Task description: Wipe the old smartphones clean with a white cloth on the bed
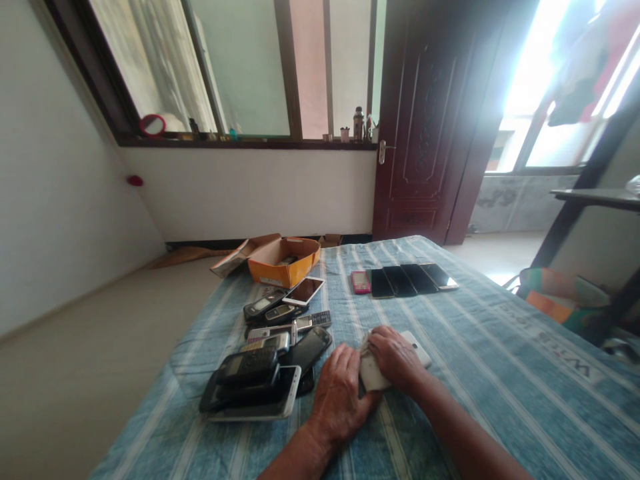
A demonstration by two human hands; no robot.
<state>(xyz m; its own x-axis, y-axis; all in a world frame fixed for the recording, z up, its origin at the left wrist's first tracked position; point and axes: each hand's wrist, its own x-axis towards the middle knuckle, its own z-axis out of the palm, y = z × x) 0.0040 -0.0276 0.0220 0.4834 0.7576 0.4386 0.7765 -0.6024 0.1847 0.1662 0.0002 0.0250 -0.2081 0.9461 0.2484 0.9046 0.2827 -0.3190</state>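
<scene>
My left hand (340,390) grips the near left edge of a white phone (419,348) lying on the bed, its thumb along the bottom. My right hand (395,355) is closed over a pale, crumpled cloth (373,375) and presses it on the phone, hiding much of it. To the left lies a loose pile of old phones, among them a white-edged smartphone (293,393), a black phone (247,365) on top, a dark touch phone (311,348) and a keypad phone (314,321). Another white-framed phone (305,291) lies farther back.
An open orange cardboard box (283,270) with phones inside stands at the far left of the blue striped bedsheet (480,380). Farther right, a pink phone (361,283) begins a row of several dark smartphones (401,281). A dark red door (425,127) stands behind.
</scene>
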